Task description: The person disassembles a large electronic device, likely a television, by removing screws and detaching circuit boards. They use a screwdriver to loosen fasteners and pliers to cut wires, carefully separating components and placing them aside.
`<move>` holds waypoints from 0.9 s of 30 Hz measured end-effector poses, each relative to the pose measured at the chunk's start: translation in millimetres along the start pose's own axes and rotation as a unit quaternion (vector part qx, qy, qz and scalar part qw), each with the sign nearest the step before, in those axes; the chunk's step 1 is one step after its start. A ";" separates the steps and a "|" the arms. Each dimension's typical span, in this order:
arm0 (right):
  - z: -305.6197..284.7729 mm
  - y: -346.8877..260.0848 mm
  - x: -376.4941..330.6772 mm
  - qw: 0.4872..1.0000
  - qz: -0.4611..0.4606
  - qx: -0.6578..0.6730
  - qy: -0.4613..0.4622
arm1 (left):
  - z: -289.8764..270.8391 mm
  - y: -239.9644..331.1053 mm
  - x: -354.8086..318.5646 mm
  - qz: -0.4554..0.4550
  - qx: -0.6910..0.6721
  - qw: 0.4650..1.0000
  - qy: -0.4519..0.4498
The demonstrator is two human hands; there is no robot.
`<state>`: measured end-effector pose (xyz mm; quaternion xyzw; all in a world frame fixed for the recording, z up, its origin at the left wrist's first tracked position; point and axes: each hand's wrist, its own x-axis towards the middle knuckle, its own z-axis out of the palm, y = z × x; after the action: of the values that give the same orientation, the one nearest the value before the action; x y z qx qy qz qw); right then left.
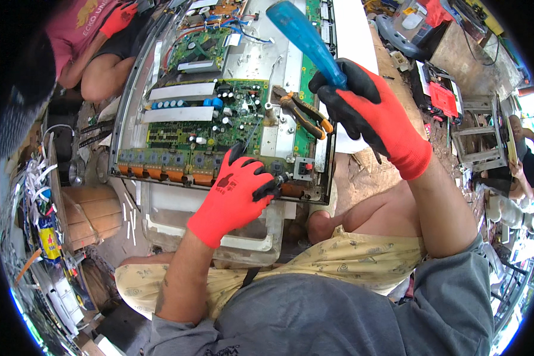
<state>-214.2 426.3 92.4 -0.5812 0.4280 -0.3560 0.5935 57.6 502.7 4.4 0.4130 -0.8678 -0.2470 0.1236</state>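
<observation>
Circuit board [219, 118] in open panel chassis [314, 178]: left hand [234, 193] pinches at its near edge toward the right corner; right hand [362, 110], raised above the right edge, grips blue-handled screwdriver [305, 38], long axis slanting away-left; pliers [302, 110] lie between.

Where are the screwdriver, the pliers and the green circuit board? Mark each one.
screwdriver [305, 38], head view, on its translucent blue handle.
pliers [305, 113], head view, on the orange-and-black handles.
green circuit board [219, 118], head view, on its component-covered middle.
</observation>
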 end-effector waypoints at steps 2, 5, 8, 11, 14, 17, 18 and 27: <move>-4.0 7.3 2.4 0.999 0.012 0.025 -0.019 | 5.0 4.1 -0.4 0.013 0.031 0.998 0.046; 7.3 14.8 6.1 0.999 -0.038 0.019 0.017 | 6.1 -2.6 2.9 -0.028 0.100 0.989 0.106; 7.2 1.2 1.2 1.000 0.002 0.005 -0.013 | 5.3 -11.1 0.0 -0.047 0.116 0.986 0.108; 10.8 6.1 0.1 0.999 -0.021 0.037 0.009 | 5.0 -8.3 -2.8 -0.026 0.093 0.994 0.061; 6.9 9.7 0.2 0.998 -0.041 0.039 0.007 | 4.0 -5.7 -7.1 -0.061 0.086 0.989 0.108; -0.1 21.4 5.7 0.998 -0.055 -0.029 0.032 | 1.1 -5.6 -8.3 -0.053 0.117 0.988 0.089; -0.2 24.1 6.6 0.997 -0.057 -0.045 0.038 | 2.7 -2.5 -9.1 -0.071 0.119 0.986 0.090; -0.7 28.5 16.5 0.997 -0.066 -0.031 0.027 | 27.9 9.2 4.6 -0.027 0.069 0.992 0.102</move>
<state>-210.7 412.9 62.5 -0.6168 0.4153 -0.3967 0.5382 37.0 513.1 -14.4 0.4669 -0.8542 -0.1464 0.1757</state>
